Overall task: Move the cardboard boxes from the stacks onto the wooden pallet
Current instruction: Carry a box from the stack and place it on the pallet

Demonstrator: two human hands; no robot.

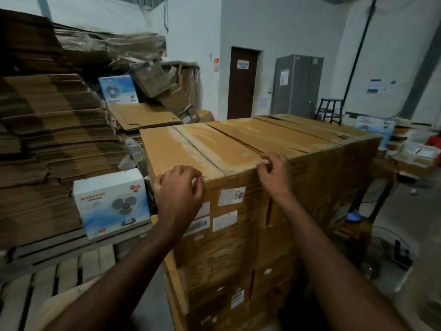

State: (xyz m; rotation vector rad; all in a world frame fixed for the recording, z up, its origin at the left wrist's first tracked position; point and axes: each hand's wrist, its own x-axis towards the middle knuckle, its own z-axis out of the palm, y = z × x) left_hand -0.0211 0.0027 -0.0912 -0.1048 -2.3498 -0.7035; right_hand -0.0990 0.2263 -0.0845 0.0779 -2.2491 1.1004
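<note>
Left hand (179, 187) and right hand (274, 170), fingers curled, holding nothing, hovered at 12 o'clock over top cardboard box (210, 149): likely bulky, stiff; grip opposite bottom edges.

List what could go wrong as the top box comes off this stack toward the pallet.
1. Both hands, left hand and right hand, touch only the near top edge of the top box; such a shallow grip may slip.
2. The box is wide and could tip when dragged forward.
3. The white fan box sits beside the path to the wooden pallet and could get knocked.
</note>
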